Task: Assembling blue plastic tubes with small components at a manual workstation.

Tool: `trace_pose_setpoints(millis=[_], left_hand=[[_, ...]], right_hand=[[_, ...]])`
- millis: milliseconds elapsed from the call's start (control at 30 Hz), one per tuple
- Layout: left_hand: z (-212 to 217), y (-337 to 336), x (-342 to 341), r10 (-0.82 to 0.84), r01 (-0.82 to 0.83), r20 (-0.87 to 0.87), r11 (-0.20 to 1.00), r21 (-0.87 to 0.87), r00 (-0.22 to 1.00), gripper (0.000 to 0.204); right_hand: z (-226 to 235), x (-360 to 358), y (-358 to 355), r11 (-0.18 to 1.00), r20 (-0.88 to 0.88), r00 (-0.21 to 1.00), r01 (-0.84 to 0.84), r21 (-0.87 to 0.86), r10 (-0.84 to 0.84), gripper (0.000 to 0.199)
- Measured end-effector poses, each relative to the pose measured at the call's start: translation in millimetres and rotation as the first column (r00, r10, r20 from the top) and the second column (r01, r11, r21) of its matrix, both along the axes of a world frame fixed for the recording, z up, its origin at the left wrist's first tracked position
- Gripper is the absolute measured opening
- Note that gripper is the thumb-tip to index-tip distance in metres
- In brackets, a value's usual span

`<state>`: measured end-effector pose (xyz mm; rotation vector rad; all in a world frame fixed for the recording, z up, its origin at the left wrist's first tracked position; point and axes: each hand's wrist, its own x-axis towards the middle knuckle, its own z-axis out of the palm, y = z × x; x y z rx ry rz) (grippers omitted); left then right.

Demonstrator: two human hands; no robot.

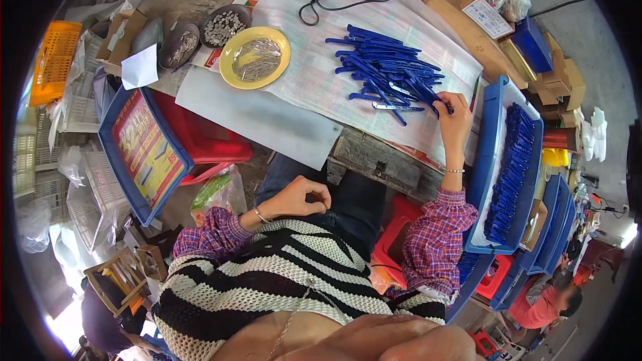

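Observation:
A loose heap of long, slim blue plastic pieces (384, 63) lies on the white-covered table (304, 60). Two pieces at the heap's near side show a silvery metal strip (394, 106). At the heap's right edge my right hand (456, 117) pinches the end of a dark blue piece (438, 103), partly hidden by my fingers. My left hand (304, 197) rests above my lap, its fingers loosely curled with nothing visible in them. To the left of the heap stands a yellow bowl (286, 50) of thin metal pins (257, 60).
Behind the yellow bowl are two dark bowls of small metal parts (224, 29). A black cable (314, 7) loops across the table's far side. On the right, a blue crate (476, 217) holds many blue pieces. A blue tray (110, 137) sits on a red stool (224, 150) at left.

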<state>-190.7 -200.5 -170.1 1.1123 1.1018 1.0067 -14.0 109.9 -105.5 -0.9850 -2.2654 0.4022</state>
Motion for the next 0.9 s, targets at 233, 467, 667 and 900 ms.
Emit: trace_pose_setpoints(millis=[233, 467, 667, 900], left_hand=[[3.5, 0.5, -11.1, 0.096, -0.055, 0.332, 0.99, -0.131, 0.938, 0.007], [23.3, 16.9, -28.7, 0.088, -0.006, 0.457, 0.984, -0.177, 0.885, 0.009], [62.0, 32.5, -69.0, -0.032, 0.075, 0.378, 0.992, -0.102, 0.925, 0.014], [78.7, 65.7, -172.1, 0.567, -0.316, -0.568, 0.817, 0.482, 0.597, 0.021]], right_hand=[[26.6, 1.2, -36.9, 1.0, -0.15, 0.988, -0.018, 0.019, 0.021, 0.015], [15.7, 33.2, -118.5, 0.768, -0.384, 0.92, -0.191, -0.611, -0.077, 0.014], [3.5, 31.2, -169.3, 0.59, -0.395, 0.919, -0.31, -0.746, -0.016, 0.015], [3.6, 29.5, -192.6, 0.384, -0.402, 0.911, -0.341, -0.858, -0.09, 0.015]])
